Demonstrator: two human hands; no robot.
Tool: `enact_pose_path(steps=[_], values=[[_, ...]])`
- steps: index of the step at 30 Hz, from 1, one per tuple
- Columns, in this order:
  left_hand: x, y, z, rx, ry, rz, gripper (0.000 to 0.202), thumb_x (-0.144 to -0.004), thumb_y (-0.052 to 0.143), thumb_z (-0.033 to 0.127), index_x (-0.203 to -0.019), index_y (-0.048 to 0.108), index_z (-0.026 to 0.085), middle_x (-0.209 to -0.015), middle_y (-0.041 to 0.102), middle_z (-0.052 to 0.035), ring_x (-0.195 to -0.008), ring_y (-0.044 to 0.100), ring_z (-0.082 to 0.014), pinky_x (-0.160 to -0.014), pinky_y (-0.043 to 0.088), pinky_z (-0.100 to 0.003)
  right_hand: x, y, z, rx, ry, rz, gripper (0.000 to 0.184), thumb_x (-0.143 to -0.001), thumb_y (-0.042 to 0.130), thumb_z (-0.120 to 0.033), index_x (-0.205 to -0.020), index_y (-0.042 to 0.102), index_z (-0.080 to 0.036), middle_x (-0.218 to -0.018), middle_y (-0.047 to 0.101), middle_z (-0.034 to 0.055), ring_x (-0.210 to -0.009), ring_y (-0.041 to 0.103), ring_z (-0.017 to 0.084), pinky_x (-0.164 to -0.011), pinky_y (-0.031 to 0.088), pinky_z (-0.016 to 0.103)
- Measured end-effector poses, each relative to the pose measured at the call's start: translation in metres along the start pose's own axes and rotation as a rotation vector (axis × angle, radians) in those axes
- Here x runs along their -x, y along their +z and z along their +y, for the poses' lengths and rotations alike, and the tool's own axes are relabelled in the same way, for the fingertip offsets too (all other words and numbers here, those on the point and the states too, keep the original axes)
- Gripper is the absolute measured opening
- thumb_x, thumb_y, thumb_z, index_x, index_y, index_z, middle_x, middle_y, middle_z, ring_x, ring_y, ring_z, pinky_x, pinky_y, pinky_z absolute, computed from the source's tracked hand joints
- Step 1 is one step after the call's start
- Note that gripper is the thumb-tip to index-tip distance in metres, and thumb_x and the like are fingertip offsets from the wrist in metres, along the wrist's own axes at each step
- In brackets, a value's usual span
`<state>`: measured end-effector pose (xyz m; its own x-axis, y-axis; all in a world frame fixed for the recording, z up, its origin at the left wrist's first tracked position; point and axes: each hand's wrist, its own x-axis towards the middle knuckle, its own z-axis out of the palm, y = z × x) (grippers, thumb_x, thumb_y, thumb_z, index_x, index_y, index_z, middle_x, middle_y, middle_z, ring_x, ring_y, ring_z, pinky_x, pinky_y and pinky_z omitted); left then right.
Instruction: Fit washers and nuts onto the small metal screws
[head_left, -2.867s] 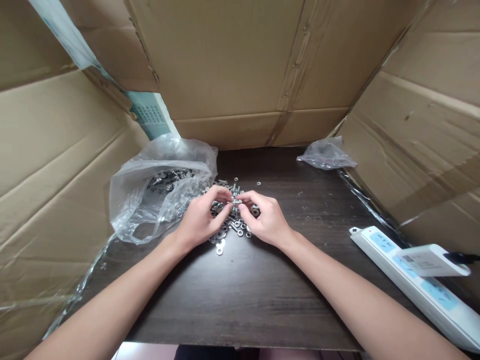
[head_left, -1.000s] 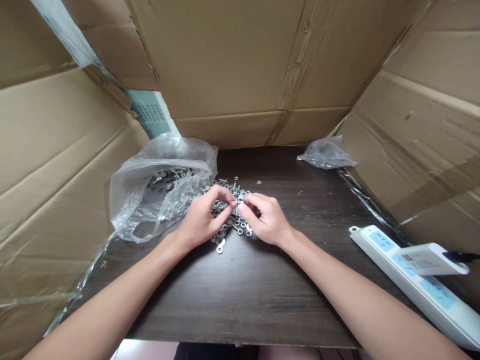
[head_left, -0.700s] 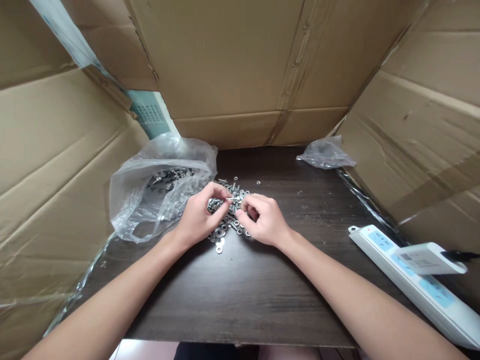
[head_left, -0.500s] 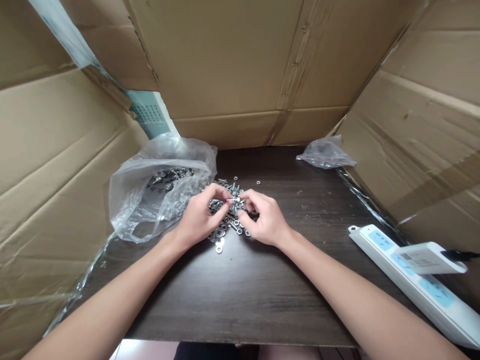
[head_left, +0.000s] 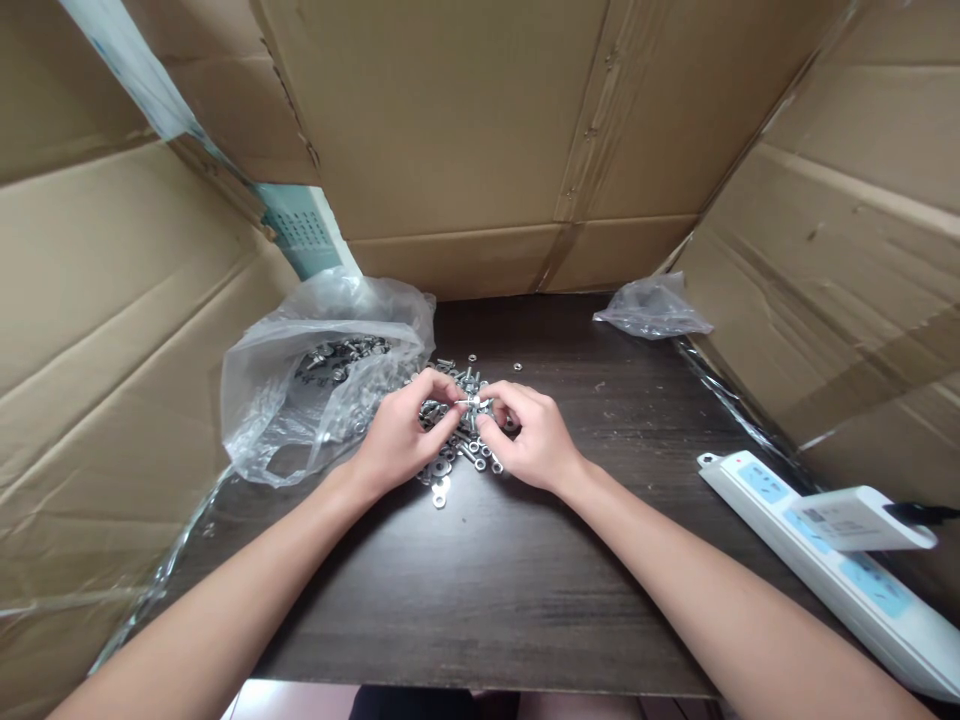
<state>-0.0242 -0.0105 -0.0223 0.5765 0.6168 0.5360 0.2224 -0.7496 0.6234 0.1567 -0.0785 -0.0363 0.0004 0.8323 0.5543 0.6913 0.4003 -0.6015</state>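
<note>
Over a heap of loose metal hardware, my left hand pinches a small silver bolt between thumb and forefinger. The bolt lies roughly sideways, its thicker end pointing right; whether that end is a head or a nut is too small to tell. At this end is the curled forefinger of my right hand, with its thumb apart and lower down. Beneath both hands spreads the heap of bolts, nuts and washers, partly covered by the fingers.
An open clear plastic bag with more bolts lies left of the heap on the dark table. A smaller plastic bag sits at the back right. A white power strip with a plugged-in adapter runs along the right. Cardboard walls surround the table.
Very little differs. Both hands stay over the heap with the bolt between them; the right fingers have shifted slightly at its thicker end.
</note>
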Motion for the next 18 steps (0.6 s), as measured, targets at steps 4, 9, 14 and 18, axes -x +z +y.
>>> enact_pose_path(steps=[4, 9, 14, 18], values=[[-0.0007, -0.0014, 0.0008, -0.009, 0.01, -0.005, 0.007, -0.091, 0.061, 0.017, -0.093, 0.054, 0.018, -0.091, 0.067, -0.0014, -0.084, 0.067, -0.0138, -0.078, 0.051, -0.025, -0.0004, 0.0003, -0.0006, -0.017, 0.017, 0.002, 0.007, -0.089, 0.056, -0.025, -0.089, 0.062, -0.02, -0.065, 0.054, -0.0016, -0.061, 0.049, 0.014, -0.06, 0.039, 0.027], [-0.0013, -0.0022, 0.0017, -0.007, 0.015, -0.01, 0.006, -0.092, 0.06, 0.019, -0.093, 0.054, 0.018, -0.09, 0.067, -0.0024, -0.084, 0.067, -0.0147, -0.078, 0.052, -0.027, -0.0011, -0.0004, -0.0004, -0.027, 0.029, -0.027, 0.013, -0.092, 0.054, -0.026, -0.083, 0.062, -0.02, -0.065, 0.056, -0.0007, -0.062, 0.05, 0.014, -0.061, 0.039, 0.027], [-0.0006, -0.0024, 0.0, -0.006, 0.016, -0.008, 0.006, -0.091, 0.06, 0.018, -0.094, 0.055, 0.018, -0.091, 0.067, -0.0025, -0.085, 0.066, -0.0148, -0.079, 0.052, -0.027, -0.0005, -0.001, -0.0012, 0.003, 0.02, -0.016, 0.01, -0.087, 0.061, -0.028, -0.08, 0.061, -0.02, -0.062, 0.053, -0.0018, -0.061, 0.049, 0.014, -0.063, 0.04, 0.028], [-0.0004, -0.0026, -0.0011, -0.02, 0.031, -0.013, 0.006, -0.091, 0.06, 0.016, -0.094, 0.055, 0.018, -0.091, 0.066, -0.0018, -0.084, 0.066, -0.014, -0.079, 0.052, -0.026, 0.0002, -0.0006, -0.001, -0.011, 0.024, -0.015, 0.007, -0.087, 0.06, -0.026, -0.09, 0.062, -0.02, -0.065, 0.053, -0.0021, -0.061, 0.049, 0.014, -0.061, 0.039, 0.027]])
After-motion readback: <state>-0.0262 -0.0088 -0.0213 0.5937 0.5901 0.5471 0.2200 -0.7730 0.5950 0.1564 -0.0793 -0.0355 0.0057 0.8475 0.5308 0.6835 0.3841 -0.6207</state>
